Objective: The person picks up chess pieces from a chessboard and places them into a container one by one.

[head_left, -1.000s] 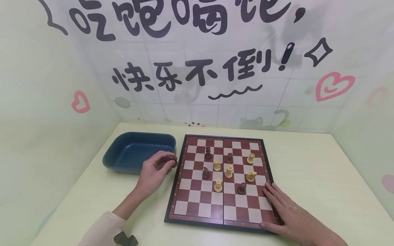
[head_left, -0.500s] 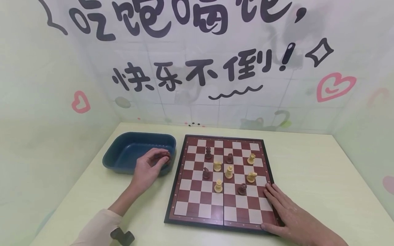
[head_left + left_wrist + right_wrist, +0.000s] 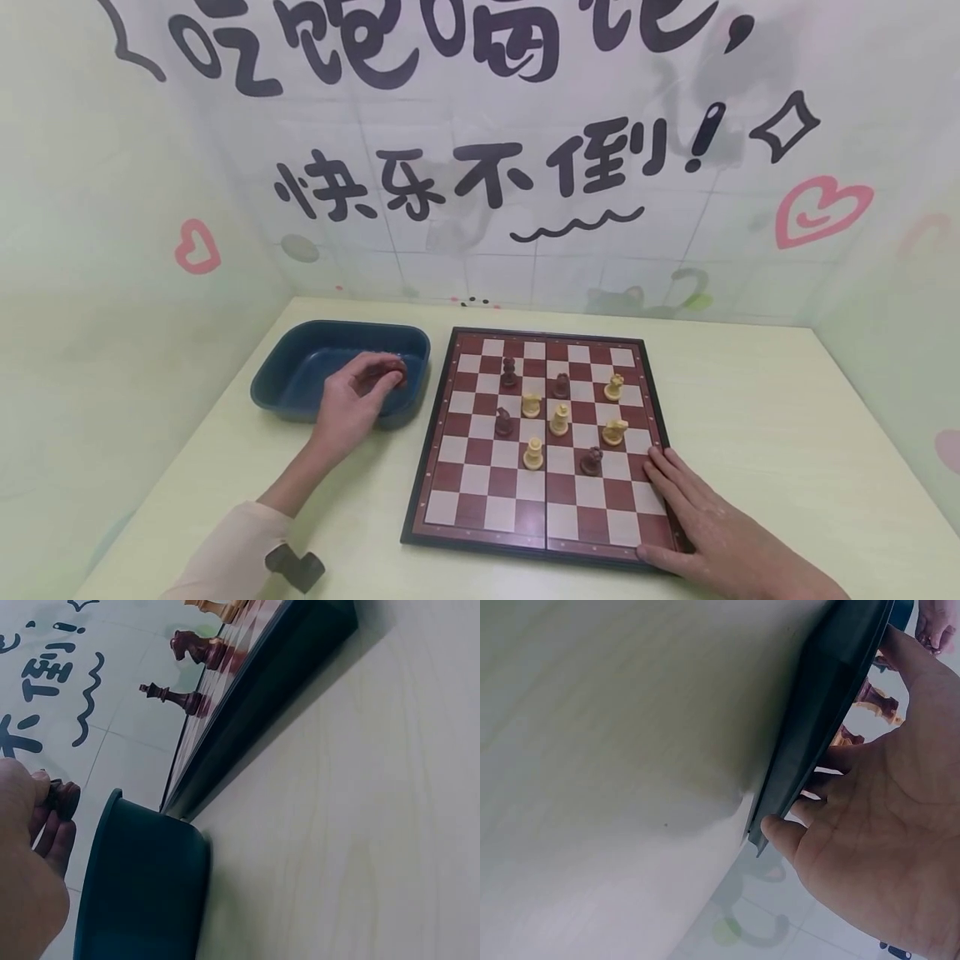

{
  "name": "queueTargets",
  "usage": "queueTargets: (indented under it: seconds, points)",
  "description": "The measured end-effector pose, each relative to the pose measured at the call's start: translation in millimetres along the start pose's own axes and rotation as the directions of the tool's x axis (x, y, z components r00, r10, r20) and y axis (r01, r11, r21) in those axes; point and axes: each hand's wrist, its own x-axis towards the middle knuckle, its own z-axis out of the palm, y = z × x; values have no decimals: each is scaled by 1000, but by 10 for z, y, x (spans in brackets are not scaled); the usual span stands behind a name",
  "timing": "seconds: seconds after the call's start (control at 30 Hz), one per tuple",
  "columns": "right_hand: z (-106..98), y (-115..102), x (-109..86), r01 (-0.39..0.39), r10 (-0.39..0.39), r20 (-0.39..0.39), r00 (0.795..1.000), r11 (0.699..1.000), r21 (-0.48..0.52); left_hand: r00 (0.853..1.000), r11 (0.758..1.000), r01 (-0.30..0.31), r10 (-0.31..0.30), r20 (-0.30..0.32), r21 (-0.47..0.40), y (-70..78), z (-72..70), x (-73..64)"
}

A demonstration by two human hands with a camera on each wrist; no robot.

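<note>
My left hand (image 3: 351,400) pinches a dark brown chess piece (image 3: 66,801) between thumb and fingers, over the right part of a blue plastic bin (image 3: 264,393). Fingers hide most of the piece, so I cannot tell its kind; its round base shows in the left wrist view. On the chessboard (image 3: 487,512) stand several dark pieces, among them a knight (image 3: 196,649) and a king (image 3: 171,697). Several cream pieces share the middle, including a king (image 3: 559,420) and a rook (image 3: 533,454). My right hand (image 3: 712,525) rests at the board's right edge, fingers extended over its rim.
The bin stands left of the board on a pale wood-grain table (image 3: 360,517). Behind the table hangs a printed wall sheet (image 3: 480,275) with dark lettering and pink hearts. A dark strap (image 3: 296,568) sits on the left sleeve.
My left hand has moved left with the dark piece, from beside the board's left edge to over the bin. The right hand and the pieces on the board stay put.
</note>
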Motion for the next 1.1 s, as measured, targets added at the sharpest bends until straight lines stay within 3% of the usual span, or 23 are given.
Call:
queueTargets:
  seconds: [0.3, 0.53, 0.8, 1.1]
  points:
    - [-34, -1, 10, 6, -6, 5, 1000, 1000, -25, 999, 998, 34, -33, -19, 48, 4, -91, 53]
    - [-29, 11, -5, 17, -17, -12, 1000, 1000, 19, 998, 995, 47, -42, -55, 91, -34, -137, 47]
    - [-4, 21, -17, 49, -48, -50, 998, 999, 13, 995, 998, -6, 12, -102, 57, -29, -123, 52]
    - [-6, -5, -13, -22, 21, 11, 1000, 1000, 8, 997, 999, -22, 24, -79, 25, -19, -59, 37]
